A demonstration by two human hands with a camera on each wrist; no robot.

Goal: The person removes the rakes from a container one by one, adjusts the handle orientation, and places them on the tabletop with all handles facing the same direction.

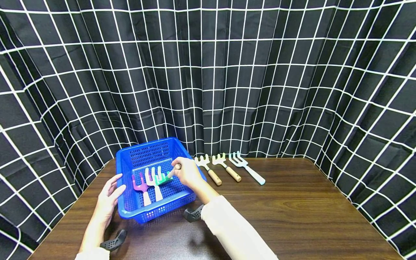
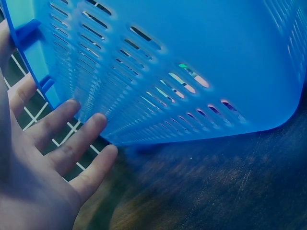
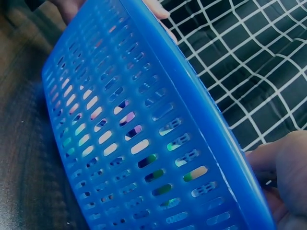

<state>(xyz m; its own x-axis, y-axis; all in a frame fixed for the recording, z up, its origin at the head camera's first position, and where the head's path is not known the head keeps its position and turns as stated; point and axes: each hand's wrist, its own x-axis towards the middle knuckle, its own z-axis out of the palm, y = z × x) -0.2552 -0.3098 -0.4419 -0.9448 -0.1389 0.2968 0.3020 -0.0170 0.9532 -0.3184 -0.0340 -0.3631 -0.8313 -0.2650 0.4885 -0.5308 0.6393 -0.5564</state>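
My right hand (image 1: pixel 186 171) is over the blue plastic basket (image 1: pixel 156 206) and grips the wooden handle of a green hand fork (image 1: pixel 162 179), its tines low in the basket. Inside lie a purple hand fork (image 1: pixel 142 187) and a white hand fork (image 1: pixel 157 189), tines toward the far wall. My left hand (image 1: pixel 108 196) rests at the basket's left rim, thumb lapping over the edge. Seen from the left wrist, the fingers of that hand (image 2: pixel 62 158) are spread and nearly straight along the outer wall. From the right wrist, basket wall (image 3: pixel 124 115) hides most of the fork.
Right of the basket, two hand forks with wooden handles, one cream (image 1: pixel 212 175) and one pale yellow-green (image 1: pixel 232 173), and a light blue hand fork (image 1: pixel 255 175) lie in a row on the brown wooden table (image 1: pixel 292 216). Behind hangs a black curtain (image 1: pixel 247 90) with white grid lines.
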